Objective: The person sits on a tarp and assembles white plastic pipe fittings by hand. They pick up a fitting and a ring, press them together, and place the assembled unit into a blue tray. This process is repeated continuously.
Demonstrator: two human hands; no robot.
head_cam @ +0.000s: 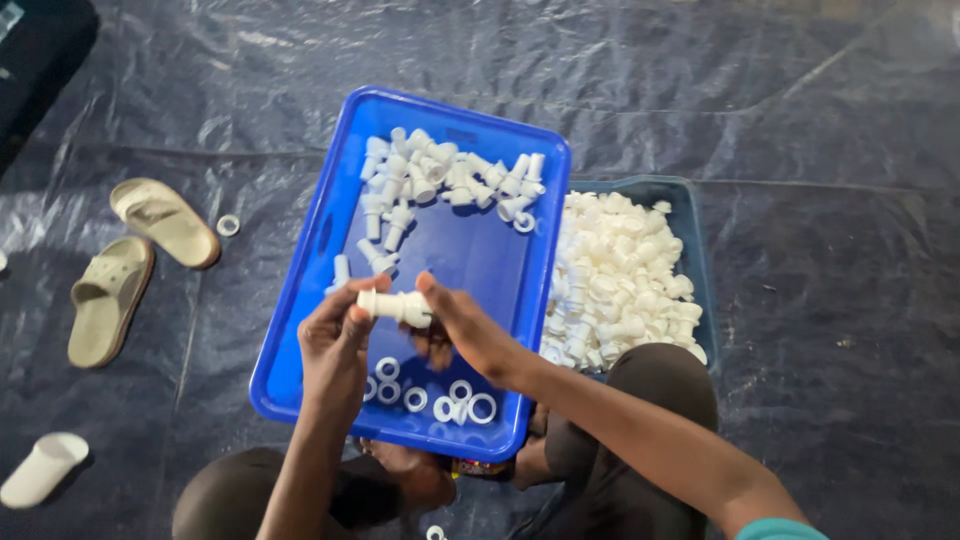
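White plastic fitting (pixel 396 306) pinched between left hand (pixel 335 345) and right hand (pixel 470 330), forearms angled over blue tray (pixel 300 300)

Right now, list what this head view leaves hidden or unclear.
- White plastic piece: its ends covered by left hand and right hand.
- Dark tray: left part hidden under the blue tray.
- White rings: partly behind both wrists.
- Small ring: cut by the bottom edge.
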